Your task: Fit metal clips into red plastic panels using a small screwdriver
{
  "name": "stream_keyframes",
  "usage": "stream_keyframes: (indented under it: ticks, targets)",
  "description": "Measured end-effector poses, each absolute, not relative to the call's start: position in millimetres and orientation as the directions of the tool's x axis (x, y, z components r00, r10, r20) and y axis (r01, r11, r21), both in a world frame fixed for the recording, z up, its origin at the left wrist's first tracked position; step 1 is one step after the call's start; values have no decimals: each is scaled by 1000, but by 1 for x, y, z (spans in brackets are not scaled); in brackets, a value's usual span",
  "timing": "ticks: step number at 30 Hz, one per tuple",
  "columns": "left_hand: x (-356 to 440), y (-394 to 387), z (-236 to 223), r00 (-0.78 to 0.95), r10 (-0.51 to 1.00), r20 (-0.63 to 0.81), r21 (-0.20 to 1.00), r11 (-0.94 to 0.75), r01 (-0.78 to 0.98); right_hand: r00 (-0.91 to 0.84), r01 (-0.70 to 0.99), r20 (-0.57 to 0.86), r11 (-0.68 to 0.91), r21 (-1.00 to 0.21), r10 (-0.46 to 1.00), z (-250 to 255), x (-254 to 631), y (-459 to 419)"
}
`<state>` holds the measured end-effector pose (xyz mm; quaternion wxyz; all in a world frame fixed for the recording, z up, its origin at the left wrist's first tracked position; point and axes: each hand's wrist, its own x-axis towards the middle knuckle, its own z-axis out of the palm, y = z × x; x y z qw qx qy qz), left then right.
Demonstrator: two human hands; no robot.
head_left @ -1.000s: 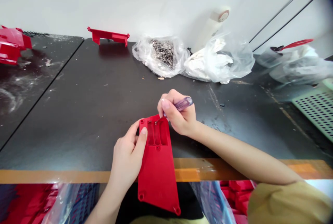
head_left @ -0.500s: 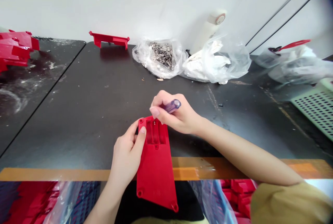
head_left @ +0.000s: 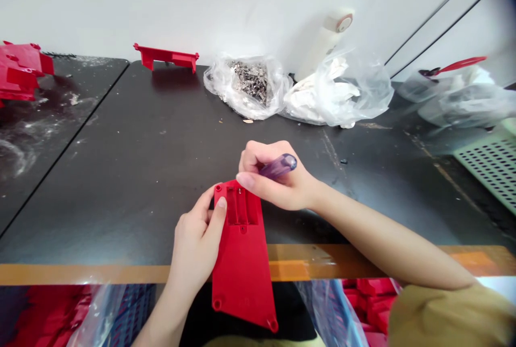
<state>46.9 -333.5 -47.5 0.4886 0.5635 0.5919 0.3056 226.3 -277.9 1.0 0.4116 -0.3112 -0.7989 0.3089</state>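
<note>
A red plastic panel with a slotted battery compartment at its far end juts over the table's front edge. My left hand grips its left side, thumb on top beside the compartment. Above the panel's far right corner, my right hand is closed round a screwdriver with a translucent purple handle; its tip is hidden behind my fingers. A small metal contact shows at the far end of the compartment. Whether the tool touches it I cannot tell.
A plastic bag of small metal pieces lies at the back, beside a bag with white contents and a white bottle. Red parts stand at left, another red part by the wall. A green basket sits at right.
The screwdriver handle has tilted further down to the right, and my right hand has shifted slightly right. My left hand keeps its hold on the red panel.
</note>
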Motion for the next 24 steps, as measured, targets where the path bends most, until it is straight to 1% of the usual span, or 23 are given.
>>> stream_keyframes:
  ticks: [3,7,9,11,16,21,24]
  targets:
    - [47,-333,-47,119,966,-228,911,169,377,-469,249,464,616,-747,752,-2,225,-276]
    - [47,-333,-46,118,967,-226,911,167,377,-469,205,466,605,-769,751,-7,225,-274]
    - [48,-334,-45,107,969,-224,910,169,379,-475,211,473,617,-758,742,-8,224,-275]
    - [49,-335,-44,90,971,-219,908,170,382,-497,237,485,650,-722,720,-9,223,-277]
    - [51,-336,-41,79,971,-225,903,177,392,-537,317,540,748,-584,649,-10,222,-280]
    - [49,-335,-41,91,967,-238,896,182,405,-521,322,560,755,-570,645,-13,221,-278]
    - [48,-335,-42,120,962,-244,898,177,402,-515,292,600,784,-548,612,-17,219,-278]
